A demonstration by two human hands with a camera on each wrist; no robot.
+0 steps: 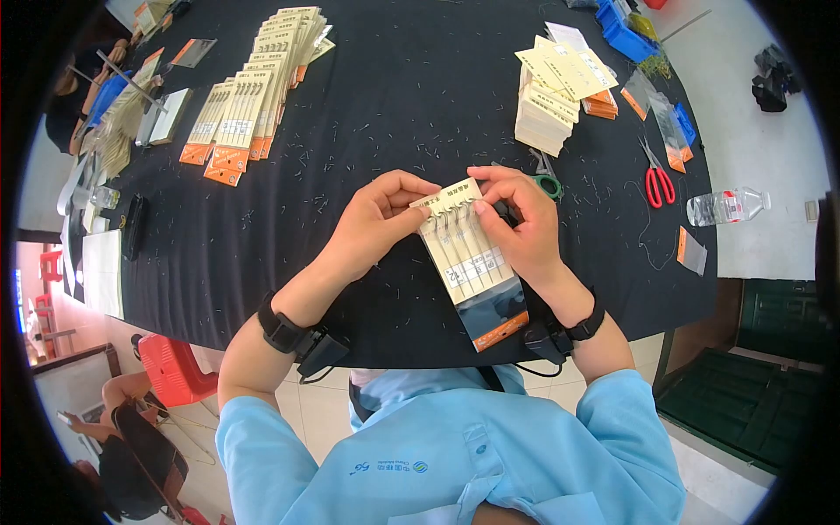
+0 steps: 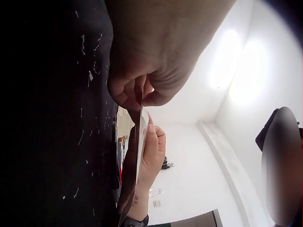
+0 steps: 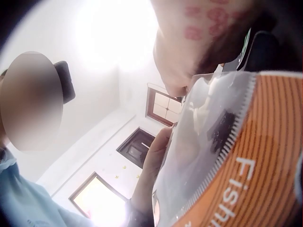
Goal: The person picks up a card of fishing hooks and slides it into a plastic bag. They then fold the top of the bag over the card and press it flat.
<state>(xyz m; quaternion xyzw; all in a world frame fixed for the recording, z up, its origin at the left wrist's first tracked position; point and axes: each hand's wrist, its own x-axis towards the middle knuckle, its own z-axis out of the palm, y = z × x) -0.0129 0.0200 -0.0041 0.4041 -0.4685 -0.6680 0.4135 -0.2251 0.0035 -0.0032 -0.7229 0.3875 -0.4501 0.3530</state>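
A cream card [image 1: 458, 247] with several hooks and their lines in a row is held up over the black cloth. Around its lower part is a clear plastic bag [image 1: 492, 311] with an orange bottom strip, lettered "Fish" in the right wrist view [image 3: 265, 137]. My left hand [image 1: 381, 219] pinches the card's upper left edge between thumb and fingers. At the upper right corner, my right hand [image 1: 525, 219] grips it the same way, thumb on the front. Seen edge-on in the left wrist view, the card runs from the left fingers towards the right hand [image 2: 152, 153].
Overlapping packed hook cards [image 1: 236, 114] lie at the back left. Loose cream cards [image 1: 542, 114] are stacked at the back right. Green-handled scissors [image 1: 549, 185] lie just beyond my right hand, with red scissors [image 1: 659, 185] and a water bottle [image 1: 728, 206] further right.
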